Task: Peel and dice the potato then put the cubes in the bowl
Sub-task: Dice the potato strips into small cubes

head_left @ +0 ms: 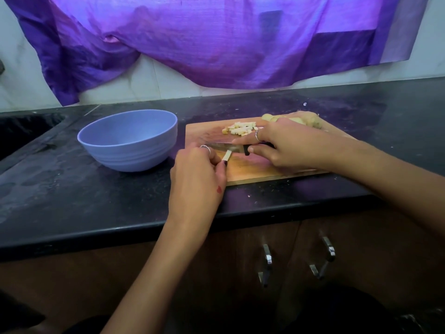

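My left grip (197, 169) pinches a potato strip (227, 155); right grip (284, 145) holds the knife (224, 147) across it.

Wooden board (252, 174), matt plastic bowl (130, 143)

We are finding no readable text, label, brand, number or sign anywhere in the frame. We are seeing only plain surfaces: the blue bowl (127, 138) at centre left, the wooden cutting board (255, 172) at centre right, the purple cloth (216, 44) across the top, and the dark worktop (72, 201).
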### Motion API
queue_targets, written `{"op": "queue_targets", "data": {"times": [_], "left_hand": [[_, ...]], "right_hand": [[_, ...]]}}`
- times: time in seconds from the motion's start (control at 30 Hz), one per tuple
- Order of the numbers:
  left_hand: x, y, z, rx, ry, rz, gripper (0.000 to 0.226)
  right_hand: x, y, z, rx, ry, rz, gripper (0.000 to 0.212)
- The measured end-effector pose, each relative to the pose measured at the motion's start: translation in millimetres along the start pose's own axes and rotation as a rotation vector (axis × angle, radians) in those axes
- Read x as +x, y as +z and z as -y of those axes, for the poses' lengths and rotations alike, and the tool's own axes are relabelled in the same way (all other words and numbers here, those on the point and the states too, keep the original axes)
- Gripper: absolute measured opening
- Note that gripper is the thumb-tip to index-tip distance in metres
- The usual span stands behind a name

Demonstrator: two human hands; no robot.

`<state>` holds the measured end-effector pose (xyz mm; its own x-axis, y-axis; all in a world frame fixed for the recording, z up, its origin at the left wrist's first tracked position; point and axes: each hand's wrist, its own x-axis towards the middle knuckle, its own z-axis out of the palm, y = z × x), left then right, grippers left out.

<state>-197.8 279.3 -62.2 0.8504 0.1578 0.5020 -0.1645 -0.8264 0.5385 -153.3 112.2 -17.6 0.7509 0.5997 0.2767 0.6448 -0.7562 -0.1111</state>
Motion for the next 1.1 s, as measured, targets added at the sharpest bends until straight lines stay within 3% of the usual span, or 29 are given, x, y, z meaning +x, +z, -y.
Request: {"op": "queue_targets", "data": {"times": [0.27, 0.43, 0.63, 0.83, 1.1], "left_hand": [[-3.0, -0.4, -0.1, 0.021, 0.027, -0.019, 0.013], [-3.4, 0.7, 1.0, 0.037, 0.034, -0.034, 0.014], [-3.6, 1.1, 0.6, 0.035, 0.046, -0.038, 0.015], [-3.6, 1.3, -0.2, 0.029, 0.081, -0.046, 0.015], [-8.7, 0.5, -7.0, 0.168, 0.112, -0.064, 0.020]], "right_hand": [[-29.8, -2.2, -5.7, -0.123, 0.086, -0.002, 0.038], [-37.4, -0.2, -3.9, -0.007, 0.112, -0.123, 0.029], [-34.9, -1.5, 8.7, -0.038, 0.123, -0.036, 0.036], [-18.5, 6.3, 7.9, -0.093, 0.139, -0.051, 0.032], [-24.0, 11.3, 17.4, -0.171, 0.130, -0.028, 0.036]]}}
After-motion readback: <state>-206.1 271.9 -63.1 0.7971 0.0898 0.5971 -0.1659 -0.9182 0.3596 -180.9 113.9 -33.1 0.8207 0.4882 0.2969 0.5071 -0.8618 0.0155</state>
